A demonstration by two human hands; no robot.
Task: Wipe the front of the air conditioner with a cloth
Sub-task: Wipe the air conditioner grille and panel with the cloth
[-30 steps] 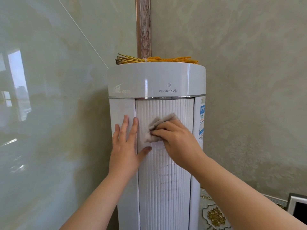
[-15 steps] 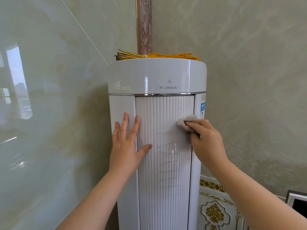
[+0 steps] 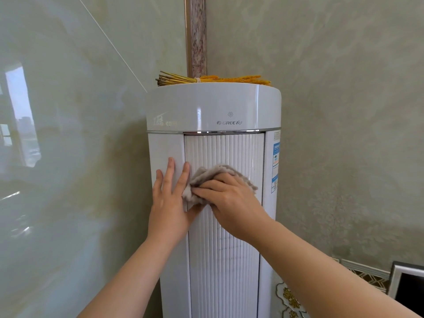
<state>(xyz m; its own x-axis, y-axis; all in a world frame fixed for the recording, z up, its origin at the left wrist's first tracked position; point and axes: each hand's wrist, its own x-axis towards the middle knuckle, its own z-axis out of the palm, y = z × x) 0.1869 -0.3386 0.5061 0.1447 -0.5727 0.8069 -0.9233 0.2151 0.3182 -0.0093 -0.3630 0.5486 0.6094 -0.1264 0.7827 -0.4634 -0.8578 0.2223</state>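
A tall white floor-standing air conditioner (image 3: 213,106) fills the room corner, with a ribbed vertical front panel (image 3: 229,260) below a chrome strip. My right hand (image 3: 231,203) presses a crumpled grey cloth (image 3: 206,175) against the ribbed panel near its left edge. The cloth's lower left corner overlaps my left thumb. My left hand (image 3: 168,203) lies flat on the smooth left side panel, fingers spread and pointing up, holding nothing.
A bundle of dried yellow stalks (image 3: 206,79) lies on top of the unit. A glossy pale wall (image 3: 68,157) stands close on the left, a textured wall (image 3: 344,134) on the right. A dark framed object (image 3: 406,288) and ornate trim (image 3: 291,299) sit at the lower right.
My right hand swept the cloth from the left of the ribbed panel to its right edge, then back left beside my left hand. The left hand stayed in place.
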